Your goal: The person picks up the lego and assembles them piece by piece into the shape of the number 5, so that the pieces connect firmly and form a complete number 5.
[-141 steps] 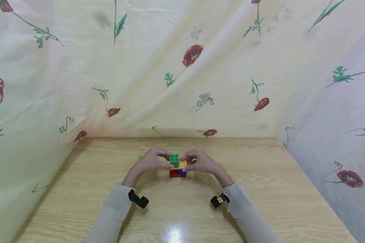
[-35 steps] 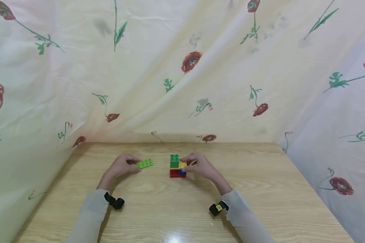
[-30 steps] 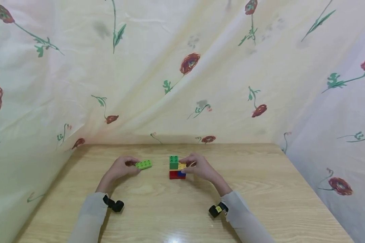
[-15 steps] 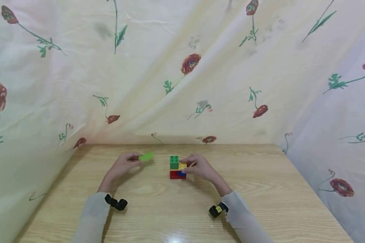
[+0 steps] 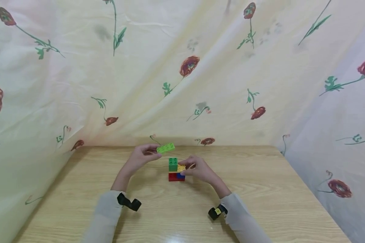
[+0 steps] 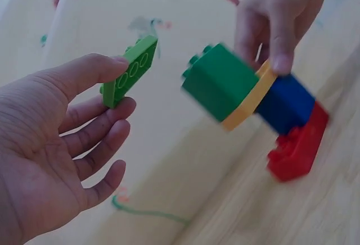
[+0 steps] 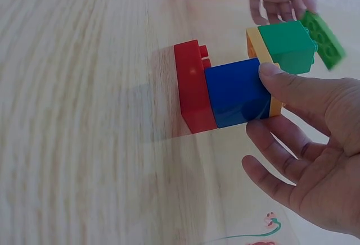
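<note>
Between its thumb and fingers my left hand (image 5: 142,156) pinches a light green flat building brick (image 5: 165,148), raised above and behind the stack and apart from it. The stack stands on the table: a red brick (image 7: 194,87) at the bottom, a blue brick (image 7: 237,92) on one half of it, a yellow plate (image 6: 250,99) above that, and a dark green brick (image 5: 173,164) on the plate's left half. My right hand (image 5: 200,168) grips the stack's right side, thumb and fingers at the yellow plate and the blue brick's upper edge.
The stack stands on a wood-grain table (image 5: 182,209). A flowered cloth (image 5: 158,67) hangs behind the table and along both sides. A black wrist camera (image 5: 129,202) is strapped to the left wrist, another black camera (image 5: 216,212) to the right.
My left hand has left the stack, picked up the light green brick at the left, then lifted it and brought it right, towards the stack. My right hand has stayed at the stack.
</note>
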`<action>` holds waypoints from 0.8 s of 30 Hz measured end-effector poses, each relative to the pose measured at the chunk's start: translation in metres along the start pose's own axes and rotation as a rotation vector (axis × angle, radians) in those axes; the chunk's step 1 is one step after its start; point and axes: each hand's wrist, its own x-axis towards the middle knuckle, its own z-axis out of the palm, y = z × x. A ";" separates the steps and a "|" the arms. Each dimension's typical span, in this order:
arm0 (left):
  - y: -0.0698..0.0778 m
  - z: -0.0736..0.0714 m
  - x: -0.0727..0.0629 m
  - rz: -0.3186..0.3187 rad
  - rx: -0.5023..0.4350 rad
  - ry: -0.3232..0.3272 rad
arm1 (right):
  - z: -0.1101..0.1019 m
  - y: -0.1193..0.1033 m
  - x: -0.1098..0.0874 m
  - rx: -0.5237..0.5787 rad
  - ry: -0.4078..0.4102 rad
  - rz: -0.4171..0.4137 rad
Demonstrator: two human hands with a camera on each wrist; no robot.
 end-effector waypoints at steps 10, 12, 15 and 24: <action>-0.003 0.032 0.008 0.040 -0.015 -0.074 | 0.000 -0.001 0.000 0.000 0.003 0.007; -0.005 0.034 0.008 0.041 -0.017 -0.082 | 0.000 -0.002 0.000 -0.001 0.006 0.009; -0.007 0.036 0.008 0.045 -0.012 -0.087 | 0.000 -0.002 0.000 -0.008 0.007 0.019; -0.008 0.035 0.007 0.044 -0.008 -0.121 | 0.000 0.002 0.002 -0.034 0.011 0.021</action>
